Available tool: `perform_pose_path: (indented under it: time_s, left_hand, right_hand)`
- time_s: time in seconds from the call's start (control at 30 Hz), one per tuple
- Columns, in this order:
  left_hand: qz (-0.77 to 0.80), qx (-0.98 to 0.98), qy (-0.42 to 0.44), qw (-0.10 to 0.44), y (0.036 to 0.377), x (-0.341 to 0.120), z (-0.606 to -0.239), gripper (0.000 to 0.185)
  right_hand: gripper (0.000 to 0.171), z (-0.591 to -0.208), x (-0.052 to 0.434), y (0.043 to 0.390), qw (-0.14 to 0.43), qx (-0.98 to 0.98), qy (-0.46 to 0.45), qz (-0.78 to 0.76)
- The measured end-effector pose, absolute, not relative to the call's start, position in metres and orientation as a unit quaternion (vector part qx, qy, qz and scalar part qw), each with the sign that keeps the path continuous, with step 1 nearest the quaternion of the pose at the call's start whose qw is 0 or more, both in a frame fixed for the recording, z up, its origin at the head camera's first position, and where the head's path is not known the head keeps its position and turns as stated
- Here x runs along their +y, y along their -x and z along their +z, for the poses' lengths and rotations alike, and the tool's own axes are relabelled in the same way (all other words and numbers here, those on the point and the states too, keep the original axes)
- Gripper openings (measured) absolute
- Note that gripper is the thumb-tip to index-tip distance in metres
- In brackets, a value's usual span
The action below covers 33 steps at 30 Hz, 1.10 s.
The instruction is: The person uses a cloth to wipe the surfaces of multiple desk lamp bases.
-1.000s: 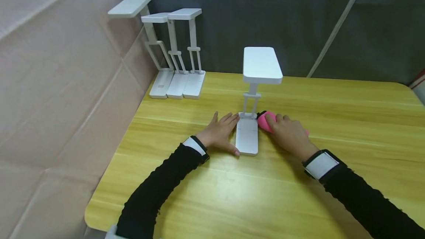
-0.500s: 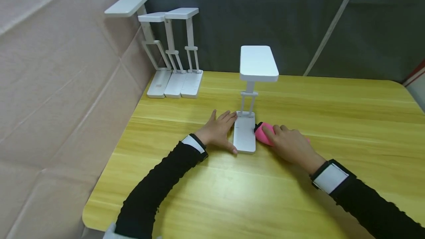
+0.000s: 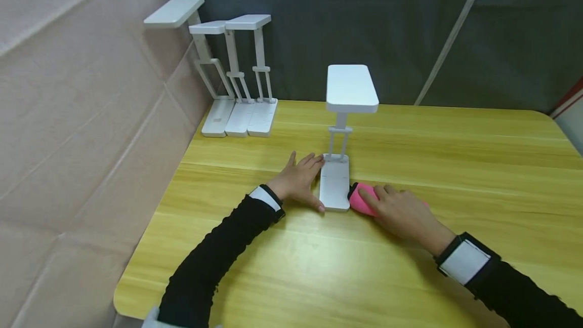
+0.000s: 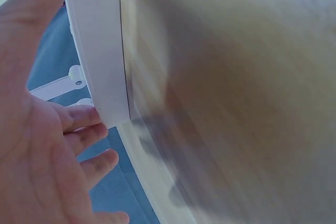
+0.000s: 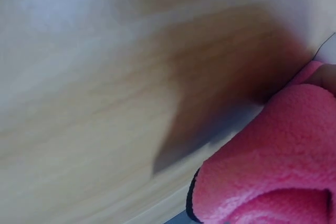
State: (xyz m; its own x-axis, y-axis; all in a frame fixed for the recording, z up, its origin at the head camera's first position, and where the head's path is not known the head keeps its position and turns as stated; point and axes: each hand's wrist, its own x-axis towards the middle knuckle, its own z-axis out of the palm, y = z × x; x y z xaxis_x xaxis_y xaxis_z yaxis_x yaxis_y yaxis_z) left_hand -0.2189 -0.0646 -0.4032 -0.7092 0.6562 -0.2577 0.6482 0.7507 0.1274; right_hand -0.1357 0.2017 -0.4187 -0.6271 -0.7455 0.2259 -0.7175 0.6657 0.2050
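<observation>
A white folding desk lamp (image 3: 351,87) stands upright in the middle, its flat rectangular head above a narrow base (image 3: 334,186). My left hand (image 3: 298,181) lies at the left side of the base, fingers spread and fairly straight. In the left wrist view, fingertips of the left hand (image 4: 42,156) touch the end of the base (image 4: 102,45). On the other side, my right hand (image 3: 405,214) grips a bunched pink cloth (image 3: 360,200) against the base's right edge, near its front corner. Fuzzy pile and a black border show on the cloth (image 5: 283,145) in the right wrist view.
Three similar white lamps (image 3: 237,115) stand side by side at the table's back left corner. A pale covered wall (image 3: 82,140) borders the wooden table (image 3: 273,267) on the left, and a dark curtain (image 3: 364,24) hangs behind it.
My right hand has slid the pink cloth along the base's right edge, from near the back toward the front corner. The left hand stays at the base; the view has shifted slightly.
</observation>
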Motion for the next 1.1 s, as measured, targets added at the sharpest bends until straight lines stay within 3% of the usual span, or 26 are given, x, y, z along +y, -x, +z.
perform_pose_path:
  time_s: [0.5, 0.77, 0.93, 1.1]
  left_hand:
    - [0.005, 0.925, -0.352, 0.142, 0.221, -0.069, -0.404, 0.128]
    - [0.023, 0.915, -0.365, 0.17, 0.214, -0.054, -0.411, 0.109]
    - [0.007, 0.924, -0.347, 0.161, 0.216, -0.055, -0.409, 0.109]
    - [0.0, 0.928, -0.339, 0.153, 0.222, -0.064, -0.406, 0.109]
  right_hand:
    - [0.058, -0.408, 0.201, 0.117, 0.128, -0.894, -0.427, -0.036]
    - [0.065, -0.401, 0.196, 0.081, 0.111, -0.866, -0.487, -0.015]
    - [0.062, -0.407, 0.16, 0.087, 0.1, -0.867, -0.488, -0.01]
    - [0.045, -0.416, 0.131, 0.104, 0.121, -0.875, -0.469, -0.01]
